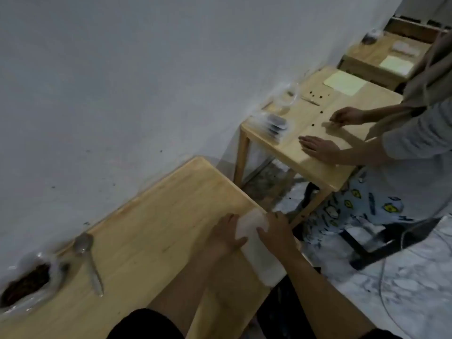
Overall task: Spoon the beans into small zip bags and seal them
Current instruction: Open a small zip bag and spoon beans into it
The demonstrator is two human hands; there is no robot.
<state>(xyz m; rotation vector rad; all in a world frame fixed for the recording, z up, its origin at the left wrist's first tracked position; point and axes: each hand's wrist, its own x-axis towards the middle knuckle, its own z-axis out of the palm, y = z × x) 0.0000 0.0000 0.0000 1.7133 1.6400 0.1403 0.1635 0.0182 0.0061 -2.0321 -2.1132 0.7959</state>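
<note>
A pale stack of small zip bags (261, 255) lies at the right edge of my wooden table (151, 231). My left hand (226, 234) rests on its left side and my right hand (277, 232) on its right side, both with fingers pressing on the stack. A metal spoon (89, 260) lies on the table at the left, bowl toward the wall. Beside it sits an open clear bag of dark beans (27, 282) at the table's left end. The view is blurred.
A second wooden table (318, 165) stands to the right, where another person's hands (320, 148) work among loose beans, filled bags (274, 124) and a yellow sheet (344, 83). A third table (381, 57) is farther back. The white wall runs along the left.
</note>
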